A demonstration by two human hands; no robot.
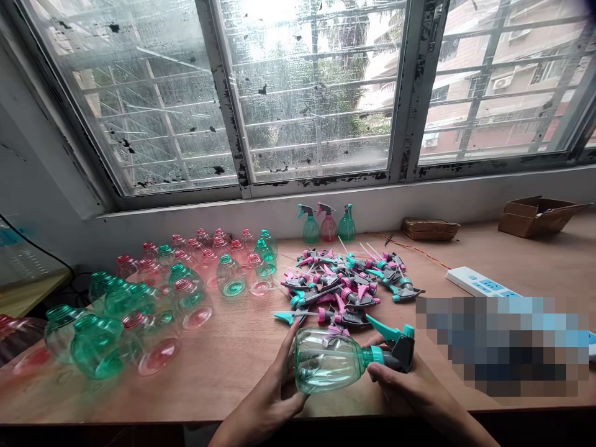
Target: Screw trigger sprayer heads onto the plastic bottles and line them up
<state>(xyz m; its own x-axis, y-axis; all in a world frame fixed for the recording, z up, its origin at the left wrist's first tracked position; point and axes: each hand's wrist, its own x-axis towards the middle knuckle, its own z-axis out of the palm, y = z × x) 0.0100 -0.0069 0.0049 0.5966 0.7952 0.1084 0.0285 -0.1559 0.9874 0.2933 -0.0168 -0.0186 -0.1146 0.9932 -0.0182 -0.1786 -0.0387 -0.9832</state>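
A clear green spray bottle (328, 361) lies on its side in the air between my hands, over the table's front edge. My left hand (282, 385) is closed round its base end. At the neck, the fingers of my right hand (403, 379) hold the teal collar of the trigger sprayer (395, 346), which is dark grey with a teal lever. The sprayer sits at the bottle's mouth; whether it is tight I cannot tell. Just beyond lies a heap of loose trigger sprayers (344, 282), pink and teal with grey bodies.
Many open-necked bottles, green (95, 344) and pink (151, 341), stand on the left of the wooden table (223, 385). Several bottles with sprayers (327, 225) stand by the wall. A white power strip (484, 282), a flat brown box (431, 230) and an open cardboard box (535, 217) are right.
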